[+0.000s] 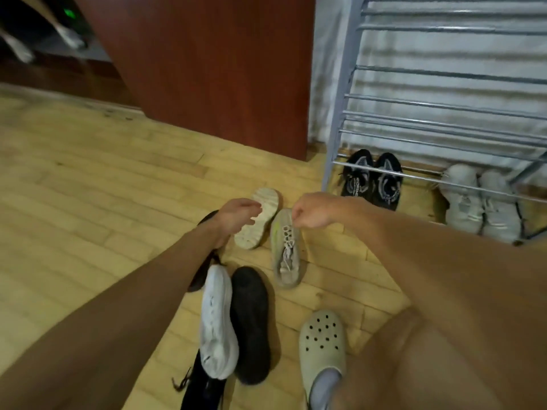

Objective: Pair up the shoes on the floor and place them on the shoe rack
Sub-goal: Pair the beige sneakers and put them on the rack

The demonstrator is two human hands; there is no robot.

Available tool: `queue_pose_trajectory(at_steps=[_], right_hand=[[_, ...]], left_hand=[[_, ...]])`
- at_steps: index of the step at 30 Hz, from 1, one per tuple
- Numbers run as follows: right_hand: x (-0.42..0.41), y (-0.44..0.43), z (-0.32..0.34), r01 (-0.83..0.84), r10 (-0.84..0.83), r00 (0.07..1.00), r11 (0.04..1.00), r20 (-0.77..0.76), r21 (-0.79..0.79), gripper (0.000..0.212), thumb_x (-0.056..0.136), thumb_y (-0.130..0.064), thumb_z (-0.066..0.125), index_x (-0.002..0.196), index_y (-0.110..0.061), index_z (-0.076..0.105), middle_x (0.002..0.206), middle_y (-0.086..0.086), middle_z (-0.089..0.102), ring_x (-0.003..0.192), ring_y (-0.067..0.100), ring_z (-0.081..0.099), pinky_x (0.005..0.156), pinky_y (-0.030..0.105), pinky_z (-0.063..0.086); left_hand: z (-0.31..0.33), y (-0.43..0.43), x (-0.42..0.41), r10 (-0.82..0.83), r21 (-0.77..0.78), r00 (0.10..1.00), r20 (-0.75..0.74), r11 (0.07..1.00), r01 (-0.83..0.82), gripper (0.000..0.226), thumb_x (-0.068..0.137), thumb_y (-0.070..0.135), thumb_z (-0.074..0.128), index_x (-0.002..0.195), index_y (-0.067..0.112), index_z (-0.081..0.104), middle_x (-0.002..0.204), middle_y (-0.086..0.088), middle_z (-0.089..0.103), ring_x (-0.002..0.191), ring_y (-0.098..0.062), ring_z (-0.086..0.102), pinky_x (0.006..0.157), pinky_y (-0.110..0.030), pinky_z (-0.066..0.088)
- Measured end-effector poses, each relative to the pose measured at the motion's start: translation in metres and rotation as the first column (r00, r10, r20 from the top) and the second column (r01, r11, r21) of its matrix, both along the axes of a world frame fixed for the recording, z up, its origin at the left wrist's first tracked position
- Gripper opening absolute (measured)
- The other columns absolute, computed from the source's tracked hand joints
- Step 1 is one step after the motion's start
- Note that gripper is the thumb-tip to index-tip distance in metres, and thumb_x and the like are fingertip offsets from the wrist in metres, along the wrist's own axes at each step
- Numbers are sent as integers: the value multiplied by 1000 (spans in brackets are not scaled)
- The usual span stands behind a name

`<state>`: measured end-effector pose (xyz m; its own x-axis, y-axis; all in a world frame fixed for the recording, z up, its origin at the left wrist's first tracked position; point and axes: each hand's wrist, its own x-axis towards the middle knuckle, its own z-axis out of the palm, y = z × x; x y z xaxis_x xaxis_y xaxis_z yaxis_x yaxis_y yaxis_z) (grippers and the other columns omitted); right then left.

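Two beige sneakers lie on the wooden floor in front of the rack. One sneaker stands upright with its laces showing, and my right hand is pinched shut on its far end. The other sneaker is flipped sole-up just to its left. My left hand hovers at that sole with fingers apart, holding nothing. The grey metal shoe rack stands at the right, with a black pair and a pale grey pair at its bottom level.
Nearer to me lie a white sneaker, a dark shoe beside it, and black shoes partly under them and under my left arm. My foot wears a cream clog. A red-brown cabinet stands behind. Another person's feet are at far left.
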<state>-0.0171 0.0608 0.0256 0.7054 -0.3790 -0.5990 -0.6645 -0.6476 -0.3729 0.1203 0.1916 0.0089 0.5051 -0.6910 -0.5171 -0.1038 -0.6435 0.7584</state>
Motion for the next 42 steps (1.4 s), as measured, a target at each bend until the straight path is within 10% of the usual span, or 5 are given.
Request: queue_pose_trajectory(at_steps=[22, 29, 36, 42], right_hand=[[-75, -20, -109, 267, -256, 963, 949, -86, 168, 32, 93, -11, 49, 119, -15, 66, 117, 2, 65, 107, 21, 60, 93, 33, 52], [-88, -45, -124, 484, -471, 874, 823, -118, 298, 29, 94, -15, 47, 115, -11, 67, 115, 9, 64, 106, 27, 63, 90, 38, 57], [-83, -36, -108, 520, -529, 844, 766, -89, 379, 37, 96, -7, 38, 119, -18, 65, 120, 4, 56, 106, 20, 63, 87, 32, 57], [-78, -13, -76, 502, -521, 853, 797, -38, 336, 35, 94, -7, 42, 118, -15, 66, 119, 7, 63, 106, 21, 64, 87, 33, 58]], left_hand=[[-186, -12, -39, 146, 402, 985, -96, 911, -95, 66, 91, 33, 55, 146, 8, 29, 147, -13, 37, 127, -31, 45, 101, -39, 44], [-214, -37, -38, 250, 407, 967, -53, 890, -208, 26, 90, 24, 56, 83, -1, 58, 65, -9, 53, 58, -19, 46, 52, -27, 35], [-211, -41, -41, 338, 384, 900, -277, 897, -219, 18, 88, 18, 65, 81, 3, 60, 84, -11, 65, 78, -22, 61, 80, -40, 55], [-162, -27, -49, 315, 248, 856, -409, 941, -228, 19, 87, 17, 67, 83, -2, 65, 90, -17, 69, 79, -24, 67, 56, -32, 59]])
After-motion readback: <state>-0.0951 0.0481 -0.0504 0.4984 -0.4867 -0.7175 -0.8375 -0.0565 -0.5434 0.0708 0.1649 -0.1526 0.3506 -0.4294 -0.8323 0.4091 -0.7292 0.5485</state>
